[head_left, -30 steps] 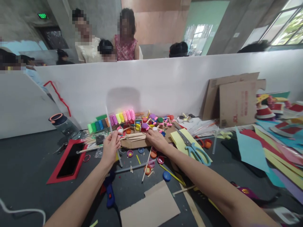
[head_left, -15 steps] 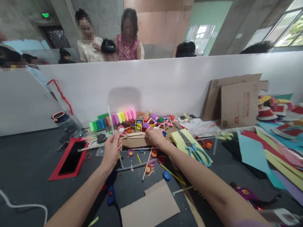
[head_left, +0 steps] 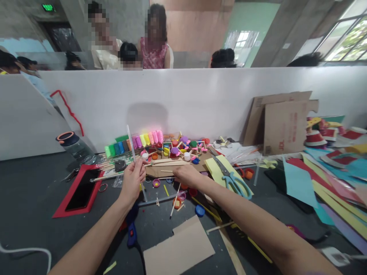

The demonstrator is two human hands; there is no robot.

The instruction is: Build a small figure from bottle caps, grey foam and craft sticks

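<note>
My left hand (head_left: 134, 177) is closed around a translucent, slim stick (head_left: 130, 141) that looks like a glue stick, its upper end pointing up. Over the front edge of a piece of cardboard (head_left: 153, 173), my right hand (head_left: 185, 175) is pinched, and a short length of thin wooden stick (head_left: 165, 171) sticks out left from its fingertips. More wooden sticks (head_left: 163, 163) lie on the cardboard just behind that hand. Small coloured caps and clay-and-stick pieces (head_left: 175, 151) crowd the area beyond. The right fingertips are partly hidden.
Blue-handled scissors (head_left: 233, 183) lie on yellow paper at right. A blue glue gun (head_left: 132, 233) and a cardboard sheet (head_left: 179, 248) are in front. At left are a phone (head_left: 82, 193) and a bottle (head_left: 76, 149). A white partition (head_left: 195, 103) stands behind; people are beyond it.
My right hand has drawn back slightly toward me from the wooden sticks, with a short stick now showing at its fingertips. My left hand still holds the translucent stick. The view shifted slightly.
</note>
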